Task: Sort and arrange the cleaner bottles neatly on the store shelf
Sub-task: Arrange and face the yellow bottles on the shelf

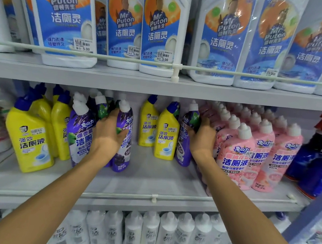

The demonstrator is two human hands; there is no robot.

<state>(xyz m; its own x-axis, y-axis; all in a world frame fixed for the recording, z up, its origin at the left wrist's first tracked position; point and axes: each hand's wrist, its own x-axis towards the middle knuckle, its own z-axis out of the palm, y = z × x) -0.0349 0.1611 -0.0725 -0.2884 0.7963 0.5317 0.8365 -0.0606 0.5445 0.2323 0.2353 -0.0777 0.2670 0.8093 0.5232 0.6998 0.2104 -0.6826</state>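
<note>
On the middle shelf stand yellow, purple and pink cleaner bottles. My left hand grips a purple bottle with a white cap that stands upright among other purple bottles. My right hand grips another purple bottle, which stands between two yellow bottles and the pink bottles. More yellow bottles stand at the left of this shelf.
Large white and blue cleaner jugs fill the upper shelf behind a rail. White bottles line the lower shelf. Dark blue spray bottles stand at the far right. A bare stretch of shelf lies between my arms.
</note>
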